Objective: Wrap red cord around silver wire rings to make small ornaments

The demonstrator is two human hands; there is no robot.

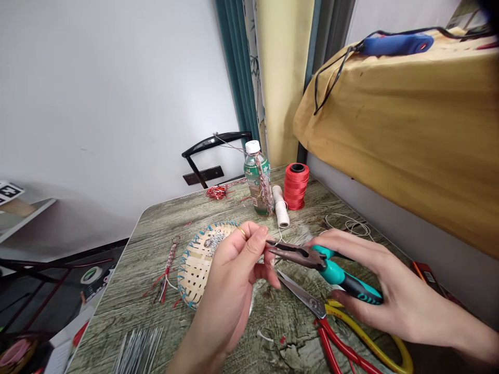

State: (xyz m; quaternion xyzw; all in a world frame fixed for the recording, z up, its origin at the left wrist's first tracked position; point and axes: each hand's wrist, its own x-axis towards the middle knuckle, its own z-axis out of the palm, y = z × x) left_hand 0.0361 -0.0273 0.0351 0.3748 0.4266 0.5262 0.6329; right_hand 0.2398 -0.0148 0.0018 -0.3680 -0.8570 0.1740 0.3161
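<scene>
My right hand [378,280] grips long-nose pliers [331,271] with teal and black handles; their jaws point left, slightly apart. At the jaw tips, my left hand [237,270] pinches thumb against fingers. Whatever small piece it holds is too hidden to name. Partly behind my left hand lies a round woven basket [195,275] edged with blue thread, with small silver metal pieces [215,241] in it. Below the pliers rest scissors [306,298]; yellow and red handles [341,340] overlap there, and I cannot tell how they all belong together.
Toward the back stand a bottle [255,179] with braided cord on it, a white thread roll [280,206] and a red thread spool [296,187]. A braided cord [169,265] lies left, thin metal wires [139,350] at the front. A yellow-draped surface [401,114] rises right.
</scene>
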